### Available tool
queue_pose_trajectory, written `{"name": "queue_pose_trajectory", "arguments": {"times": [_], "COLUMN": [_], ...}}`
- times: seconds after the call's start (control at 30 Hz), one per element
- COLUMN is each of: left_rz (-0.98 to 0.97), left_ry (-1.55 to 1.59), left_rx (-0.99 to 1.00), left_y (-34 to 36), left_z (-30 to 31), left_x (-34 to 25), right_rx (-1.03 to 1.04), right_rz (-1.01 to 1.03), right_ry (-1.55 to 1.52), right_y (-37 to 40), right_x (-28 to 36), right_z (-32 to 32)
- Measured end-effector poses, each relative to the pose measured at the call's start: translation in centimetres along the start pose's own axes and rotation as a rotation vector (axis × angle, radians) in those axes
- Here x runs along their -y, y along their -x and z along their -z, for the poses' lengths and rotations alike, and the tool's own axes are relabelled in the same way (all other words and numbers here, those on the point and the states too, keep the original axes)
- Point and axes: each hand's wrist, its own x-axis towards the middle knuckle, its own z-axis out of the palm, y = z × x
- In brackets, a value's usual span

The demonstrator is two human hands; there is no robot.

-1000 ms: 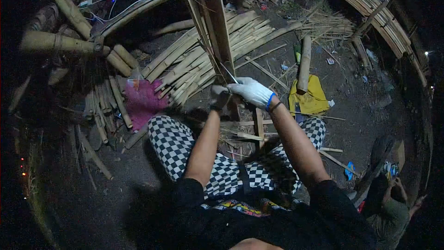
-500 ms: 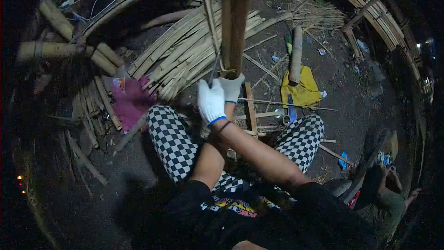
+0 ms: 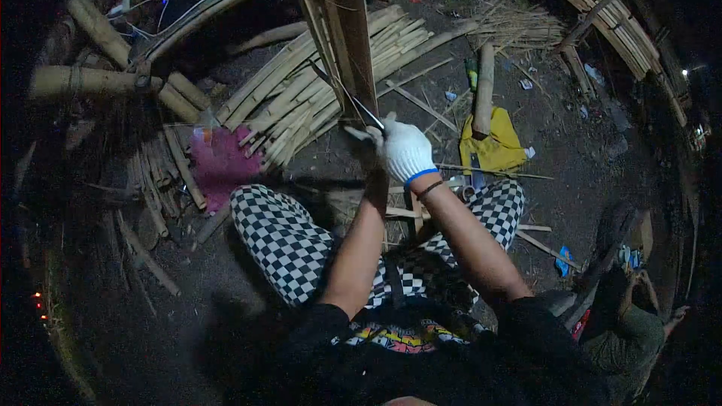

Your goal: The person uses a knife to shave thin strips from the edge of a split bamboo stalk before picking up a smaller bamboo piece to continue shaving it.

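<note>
A long brown length of bamboo (image 3: 344, 30) rises away from me, with a thin pale strip (image 3: 310, 7) along its left edge. At its lower end is my left hand (image 3: 365, 137), closed around it and mostly in shadow. My right hand (image 3: 408, 150), in a white knit glove with a blue cuff, grips a knife (image 3: 364, 108). The thin blade points up and left, crossing in front of the bamboo. Both hands are close together above my checkered trousers, and the knife's handle is hidden inside the right glove.
Split bamboo strips (image 3: 289, 94) lie piled beyond my knees. A pink cloth (image 3: 220, 165) is at left, a yellow cloth (image 3: 496, 143) under a short pole (image 3: 483, 90) at right. Thick bamboo poles (image 3: 94, 81) stand at upper left. Another person (image 3: 624, 338) sits at lower right.
My right hand has moved right with the knife, so my forearms no longer cross. The bamboo length has swung left at its upper part, and my left hand has shifted slightly left.
</note>
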Motion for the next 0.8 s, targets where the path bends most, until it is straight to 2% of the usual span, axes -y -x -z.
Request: {"name": "queue_pose_trajectory", "arguments": {"times": [0.07, 0.13, 0.2, 0.27, 0.4, 0.47, 0.53, 0.6, 0.63, 0.7, 0.73, 0.8], "left_rz": [0.068, 0.085, 0.094, 0.121, 0.165, 0.348, 0.534, 0.718, 0.712, 0.144, 0.128, -0.222], "left_ry": [0.306, 0.469, 0.583, 0.675, 0.767, 0.898, 1.025, 1.154, 1.155, 0.175, 0.18, -0.504], "left_rx": [0.032, 0.07, 0.112, 0.157, 0.202, 0.222, 0.244, 0.276, 0.282, 0.451, 0.452, 0.112], "left_y": [0.8, 0.5, -0.4, -1.2, -2.7, -3.3, -3.6, -4.2, -4.1, -2.6, -3.1, -6.5], "left_z": [0.4, 0.6, 1.1, 1.4, 2.0, 2.3, 2.8, 2.8, 2.6, 2.8, 3.6, 5.7], "left_x": [-0.4, -0.3, -0.1, 0.1, 0.8, 2.4, 3.6, 4.4, 1.8, -6.6, -6.1, -4.9], "right_rx": [-0.033, 0.055, 0.068, 0.102, 0.196, 0.211, 0.335, 0.352, 0.316, 0.202, 0.293, 0.2], "right_rz": [-0.023, -0.072, -0.041, 0.086, 0.185, 0.25, 0.314, 0.295, 0.325, 0.357, 0.222, 0.206], "right_ry": [-0.018, -0.009, -0.052, -0.078, 0.026, 0.01, 0.036, 0.07, 0.021, -0.072, -0.034, -0.033], "right_y": [0.6, -0.1, -0.7, -1.1, -2.8, -3.7, -4.3, -4.6, -4.7, -4.4, -4.0, -3.4], "right_x": [0.6, 0.3, 0.0, -1.0, -3.1, -3.8, -4.3, -4.9, -5.7, -7.2, -6.3, -6.6], "right_z": [-0.6, -0.9, 0.2, 1.2, 1.4, 2.2, 3.1, 2.9, 2.8, 2.0, 3.2, 2.3]}}
